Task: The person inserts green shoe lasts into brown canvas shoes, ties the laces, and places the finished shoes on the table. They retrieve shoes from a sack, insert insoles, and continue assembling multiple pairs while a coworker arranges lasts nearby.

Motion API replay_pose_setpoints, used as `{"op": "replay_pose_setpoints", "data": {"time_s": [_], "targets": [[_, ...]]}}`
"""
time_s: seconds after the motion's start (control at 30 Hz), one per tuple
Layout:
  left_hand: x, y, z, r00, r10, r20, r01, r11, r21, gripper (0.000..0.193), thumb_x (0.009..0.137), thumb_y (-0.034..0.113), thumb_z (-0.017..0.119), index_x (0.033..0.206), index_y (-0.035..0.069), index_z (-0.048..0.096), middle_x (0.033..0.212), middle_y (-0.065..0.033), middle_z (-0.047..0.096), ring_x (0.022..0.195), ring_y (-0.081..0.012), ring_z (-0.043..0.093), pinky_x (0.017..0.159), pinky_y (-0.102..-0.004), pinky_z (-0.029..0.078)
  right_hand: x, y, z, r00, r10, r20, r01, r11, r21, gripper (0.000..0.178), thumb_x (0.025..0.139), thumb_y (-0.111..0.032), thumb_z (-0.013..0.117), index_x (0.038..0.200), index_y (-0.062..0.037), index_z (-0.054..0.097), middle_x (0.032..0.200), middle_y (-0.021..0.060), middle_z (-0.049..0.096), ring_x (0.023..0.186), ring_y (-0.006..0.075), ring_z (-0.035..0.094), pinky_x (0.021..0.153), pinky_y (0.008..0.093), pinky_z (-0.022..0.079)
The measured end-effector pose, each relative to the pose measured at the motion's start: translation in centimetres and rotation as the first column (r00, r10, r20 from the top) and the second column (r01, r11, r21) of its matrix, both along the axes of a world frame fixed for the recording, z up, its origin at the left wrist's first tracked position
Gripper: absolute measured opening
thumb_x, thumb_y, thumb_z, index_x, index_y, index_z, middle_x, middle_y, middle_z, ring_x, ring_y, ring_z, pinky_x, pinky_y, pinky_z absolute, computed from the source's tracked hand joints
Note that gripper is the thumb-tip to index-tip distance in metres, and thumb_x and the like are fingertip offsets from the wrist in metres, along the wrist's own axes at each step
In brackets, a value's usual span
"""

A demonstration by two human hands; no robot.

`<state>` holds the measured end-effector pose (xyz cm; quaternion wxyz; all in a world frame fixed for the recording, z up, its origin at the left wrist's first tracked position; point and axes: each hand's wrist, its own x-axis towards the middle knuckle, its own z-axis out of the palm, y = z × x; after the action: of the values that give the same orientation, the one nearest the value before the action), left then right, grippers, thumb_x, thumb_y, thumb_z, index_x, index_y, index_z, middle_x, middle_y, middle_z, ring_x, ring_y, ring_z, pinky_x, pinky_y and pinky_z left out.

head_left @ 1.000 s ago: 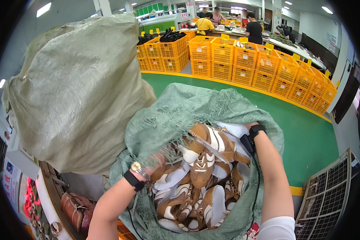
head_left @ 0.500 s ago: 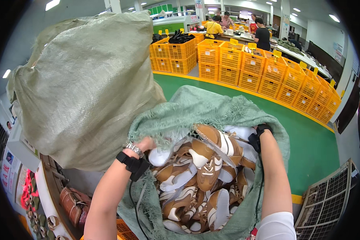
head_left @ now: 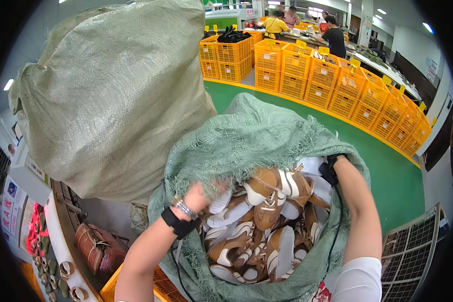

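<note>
A green woven sack point(head_left: 267, 132) with a frayed rim stands before me, filled with brown-and-white sneakers point(head_left: 265, 214) lying jumbled, several with pale soles showing. My left hand point(head_left: 200, 197) is at the rim's near-left side, against the frayed threads and above the shoes. Its fingers are smeared by motion and partly behind the fringe. My right hand is tucked under the sack's right rim, out of sight; only the wrist with its black band point(head_left: 329, 172) shows. The far rim sags over the upper shoes.
A bulging pale sack point(head_left: 116, 100) stands close on the left. Beyond the green floor point(head_left: 392, 186) run stacked yellow crates point(head_left: 292, 65), with people at a table behind. A wire-mesh rack point(head_left: 412, 251) stands at right, a brown bag point(head_left: 98, 246) at lower left.
My left hand has moved right along the frayed rim, which now hangs lower over the shoes. The right hand has slipped further under the rim. The view has shifted slightly.
</note>
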<state>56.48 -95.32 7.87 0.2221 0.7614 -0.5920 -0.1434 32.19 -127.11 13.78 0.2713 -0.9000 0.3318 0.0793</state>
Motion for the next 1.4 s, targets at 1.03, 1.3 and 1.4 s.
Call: {"op": "replay_pose_setpoints", "data": {"time_s": [1.03,1.3,1.4], "targets": [[-8.4,10.0,3.0,0.646,0.213,-0.733,-0.208,0.973,0.099,0.057,0.081,0.031,0.071,0.121,-0.004,0.054,0.117,-0.0122,0.062,0.104,-0.0175,0.060,0.093,-0.0314,0.045,-16.1,14.5,-4.4,0.832,-0.481,0.278,0.126,0.651,0.749,0.056,0.095,-0.043,0.050,0.139,-0.0113,0.037,0.131,0.0082,0.049,0.118,0.0152,0.046,0.097,0.0338,0.040],[-9.2,9.7,5.4,0.851,0.168,-0.498,-0.123,0.985,0.123,0.063,0.079,0.041,0.068,0.120,-0.006,0.054,0.114,-0.0159,0.063,0.106,-0.0234,0.059,0.093,-0.0318,0.044,-21.2,18.8,-4.3,0.948,-0.034,0.317,-0.071,0.947,0.315,0.055,0.092,-0.038,0.058,0.126,0.0036,0.050,0.108,0.0083,0.061,0.094,0.0117,0.055,0.083,0.0269,0.045],[-9.4,9.6,5.0,0.742,0.178,-0.646,-0.124,0.984,0.129,0.050,0.084,0.035,0.065,0.114,-0.004,0.058,0.108,-0.0120,0.065,0.096,-0.0192,0.062,0.085,-0.0302,0.047,-19.9,18.5,-3.9,0.925,-0.267,0.271,0.068,0.817,0.572,0.049,0.092,-0.042,0.057,0.107,0.0046,0.062,0.106,0.0092,0.062,0.095,0.0120,0.054,0.084,0.0275,0.045]]}}
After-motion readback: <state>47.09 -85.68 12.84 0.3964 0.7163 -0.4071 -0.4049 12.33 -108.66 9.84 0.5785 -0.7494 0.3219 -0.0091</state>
